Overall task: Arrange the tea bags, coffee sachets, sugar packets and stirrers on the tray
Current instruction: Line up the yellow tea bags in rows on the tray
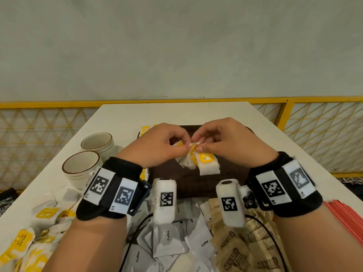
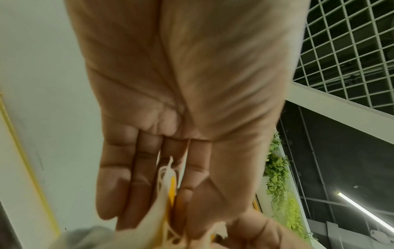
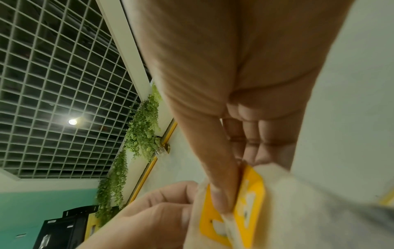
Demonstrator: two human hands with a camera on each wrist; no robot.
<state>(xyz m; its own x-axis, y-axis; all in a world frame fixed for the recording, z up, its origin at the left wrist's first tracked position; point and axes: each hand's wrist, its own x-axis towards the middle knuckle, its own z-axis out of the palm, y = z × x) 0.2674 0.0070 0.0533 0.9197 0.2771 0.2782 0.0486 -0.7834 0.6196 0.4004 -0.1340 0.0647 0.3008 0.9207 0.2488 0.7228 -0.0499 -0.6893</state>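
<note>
Your white table (image 1: 125,118) carried the dark tray (image 1: 225,173), which lay below your fingertips. Your left hand (image 1: 157,146) and right hand (image 1: 229,142) met above it, fingers curled, each pinching the top of a bunch of tea bags (image 1: 204,163) that hung from your fingertips toward the tray. Loose tea bags (image 1: 35,232), coffee sachets (image 1: 169,240), sugar packets (image 1: 241,250) and red stirrers (image 1: 345,218) lay behind your wrists.

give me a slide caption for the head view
Both hands, left hand and right hand, pinch a tea bag bundle above the dark tray.
</note>
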